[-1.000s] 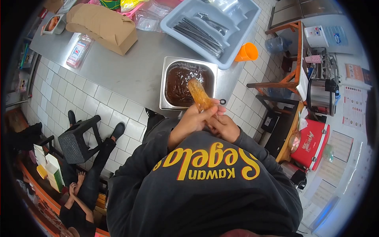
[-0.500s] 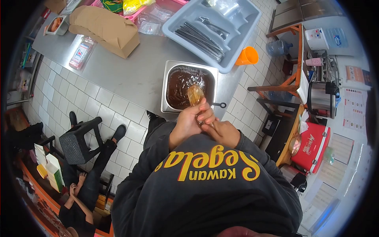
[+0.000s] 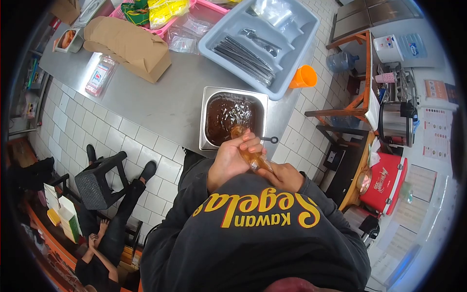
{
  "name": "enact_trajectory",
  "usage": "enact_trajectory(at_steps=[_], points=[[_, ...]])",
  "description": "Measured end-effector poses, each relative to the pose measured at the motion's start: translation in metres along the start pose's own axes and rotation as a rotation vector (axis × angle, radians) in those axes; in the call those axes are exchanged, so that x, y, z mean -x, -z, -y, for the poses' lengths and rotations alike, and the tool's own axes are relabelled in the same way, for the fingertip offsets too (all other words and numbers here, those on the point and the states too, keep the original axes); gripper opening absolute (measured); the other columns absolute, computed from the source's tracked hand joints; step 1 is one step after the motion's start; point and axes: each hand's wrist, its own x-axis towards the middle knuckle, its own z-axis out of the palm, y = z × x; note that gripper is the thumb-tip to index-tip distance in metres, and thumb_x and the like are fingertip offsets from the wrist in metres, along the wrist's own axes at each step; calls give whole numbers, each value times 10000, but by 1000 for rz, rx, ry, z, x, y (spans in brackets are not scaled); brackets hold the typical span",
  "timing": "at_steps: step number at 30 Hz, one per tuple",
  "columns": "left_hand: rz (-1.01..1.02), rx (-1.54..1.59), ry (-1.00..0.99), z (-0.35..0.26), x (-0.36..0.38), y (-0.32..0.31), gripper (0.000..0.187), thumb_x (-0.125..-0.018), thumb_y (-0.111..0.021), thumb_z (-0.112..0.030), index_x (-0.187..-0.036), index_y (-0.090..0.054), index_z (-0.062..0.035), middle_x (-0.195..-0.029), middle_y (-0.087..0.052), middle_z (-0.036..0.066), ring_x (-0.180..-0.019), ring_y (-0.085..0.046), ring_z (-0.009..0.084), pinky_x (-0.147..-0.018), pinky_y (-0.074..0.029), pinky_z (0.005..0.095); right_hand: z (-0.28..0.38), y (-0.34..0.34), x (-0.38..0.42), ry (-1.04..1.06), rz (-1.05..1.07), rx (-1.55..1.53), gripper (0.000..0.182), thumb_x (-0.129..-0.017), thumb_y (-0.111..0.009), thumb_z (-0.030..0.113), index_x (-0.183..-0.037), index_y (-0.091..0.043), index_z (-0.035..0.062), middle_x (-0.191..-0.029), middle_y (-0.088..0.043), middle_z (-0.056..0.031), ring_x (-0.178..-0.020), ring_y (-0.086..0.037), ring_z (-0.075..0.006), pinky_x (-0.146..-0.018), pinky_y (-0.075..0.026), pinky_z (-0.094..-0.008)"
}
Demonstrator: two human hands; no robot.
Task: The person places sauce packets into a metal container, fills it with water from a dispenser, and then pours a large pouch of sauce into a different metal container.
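A clear plastic bag [image 3: 254, 159] with amber-brown contents is held between my two hands at my chest. My left hand [image 3: 232, 156] has its fingers wrapped round the upper part, close to the near edge of a square metal container [image 3: 208, 141]. Lower down, my right hand [image 3: 286, 177] grips the other end of the bag. Dark brown glossy sauce [image 3: 226, 114] fills the container. A thin black handle with a ring end [image 3: 274, 140] sticks out at the container's right side.
On the metal table [image 3: 146, 104] are a grey cutlery tray [image 3: 287, 85], an orange cup [image 3: 305, 77], a cardboard box [image 3: 131, 46], a pink basket [image 3: 201, 9] and a clear packet [image 3: 100, 75]. Another person [image 3: 99, 248] sits at lower left by a black stool [image 3: 99, 185].
The hands have moved slightly apart, showing more of the bag between them. The bag's upper end is nearer the container's near edge. The table and container appear slightly lower in view.
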Motion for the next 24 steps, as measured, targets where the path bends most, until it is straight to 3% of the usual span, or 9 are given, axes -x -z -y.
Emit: enact_trajectory(at_steps=[9,12,20,24], points=[[42,37,-1,-8,-2,1,281,-968,-331,-160,-695,-378,-111,-591,-323,-34,-590,-359,110,-828,-383,305,-1,-5,3,-13,-41,6,339,-933,-428,392,-1050,-532,91,-626,-577,-191,-554,-578,-377,-546,-466,-443],[-46,65,-15,-9,-1,-2,290,-973,-318,-165,-694,-375,-112,-589,-317,-32,-577,-346,106,-790,-377,294,-2,-3,4,-58,6,-24,335,-933,-430,388,-1059,-535,96,-627,-578,-187,-561,-580,-378,-556,-469,-443],[34,-36,50,-14,-1,4,380,-981,-313,-307,-632,-352,-161,-518,-216,-50,-485,-231,102,-577,-297,263,-5,-10,5,-58,20,-55,342,-927,-445,384,-1117,-528,113,-655,-594,-191,-585,-593,-373,-567,-475,-434],[39,-92,59,-16,-2,8,435,-974,-325,-360,-582,-299,-171,-495,-179,-46,-459,-197,108,-540,-287,261,-11,-16,5,-48,29,-69,365,-921,-459,382,-1178,-513,129,-664,-600,-193,-588,-597,-369,-568,-477,-430]])
